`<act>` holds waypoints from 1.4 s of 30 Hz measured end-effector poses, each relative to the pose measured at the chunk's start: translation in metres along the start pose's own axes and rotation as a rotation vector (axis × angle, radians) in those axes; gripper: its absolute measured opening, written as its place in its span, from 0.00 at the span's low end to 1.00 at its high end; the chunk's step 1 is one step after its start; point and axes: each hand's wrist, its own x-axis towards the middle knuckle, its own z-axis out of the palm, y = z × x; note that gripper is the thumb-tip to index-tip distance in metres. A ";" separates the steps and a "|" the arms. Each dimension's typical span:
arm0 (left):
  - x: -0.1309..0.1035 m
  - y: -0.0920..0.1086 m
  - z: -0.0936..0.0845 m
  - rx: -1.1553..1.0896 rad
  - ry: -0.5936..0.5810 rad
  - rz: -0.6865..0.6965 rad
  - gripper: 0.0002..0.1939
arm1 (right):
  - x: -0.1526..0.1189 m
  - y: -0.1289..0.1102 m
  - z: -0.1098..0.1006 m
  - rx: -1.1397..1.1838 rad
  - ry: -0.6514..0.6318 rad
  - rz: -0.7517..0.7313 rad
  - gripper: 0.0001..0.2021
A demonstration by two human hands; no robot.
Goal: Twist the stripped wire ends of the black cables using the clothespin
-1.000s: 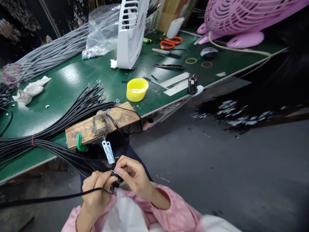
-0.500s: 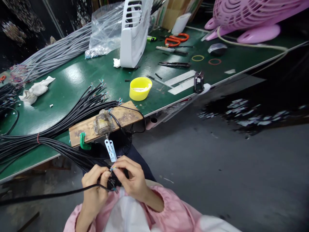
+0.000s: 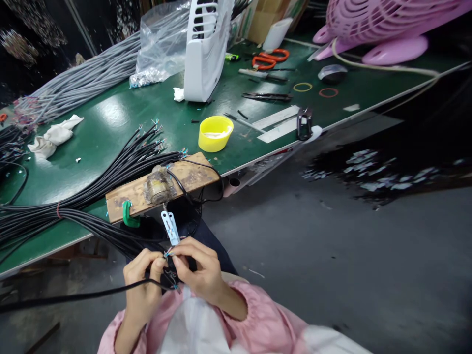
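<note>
Head view: clamps thin wires (image 3: 167, 254) between the fingers of left hand (image 3: 142, 281) and right hand (image 3: 201, 268), at six o'clock from the blue clip (image 3: 170, 227), and could bend or lose one by pulling unevenly or snagging that clip.

No lettering, label, brand, number or sign can be read on anything here. The brown cardboard box (image 3: 267, 22) at the far side may carry print, but it is too small to tell.
</note>
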 end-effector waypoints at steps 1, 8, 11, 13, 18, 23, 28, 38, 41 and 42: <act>0.000 0.000 0.000 0.000 0.003 0.005 0.12 | 0.000 0.000 0.000 0.026 0.008 0.027 0.06; 0.001 0.000 0.002 0.020 0.014 0.039 0.11 | 0.001 0.001 0.004 0.119 0.037 0.083 0.07; 0.001 -0.001 0.001 0.019 -0.009 0.047 0.11 | 0.001 0.002 0.004 0.106 0.027 0.055 0.08; 0.002 -0.002 -0.001 0.016 -0.040 0.053 0.11 | 0.002 0.002 0.002 0.094 0.015 0.028 0.08; 0.001 -0.009 -0.005 -0.041 -0.128 0.000 0.10 | 0.006 0.005 -0.007 0.078 -0.069 -0.022 0.08; -0.008 -0.015 0.004 -0.090 -0.095 -0.071 0.08 | 0.006 0.010 -0.010 0.086 -0.088 0.018 0.07; -0.016 -0.020 0.013 0.054 -0.025 0.247 0.18 | 0.004 0.013 -0.008 0.181 -0.126 0.025 0.07; -0.016 -0.024 0.000 -0.083 -0.208 0.356 0.18 | 0.006 0.009 -0.015 0.078 -0.178 -0.293 0.11; -0.015 -0.025 -0.003 -0.102 -0.251 0.348 0.17 | 0.007 0.010 -0.016 -0.017 -0.192 -0.391 0.12; -0.014 -0.025 -0.004 -0.109 -0.254 0.350 0.16 | 0.007 0.011 -0.016 -0.037 -0.197 -0.413 0.12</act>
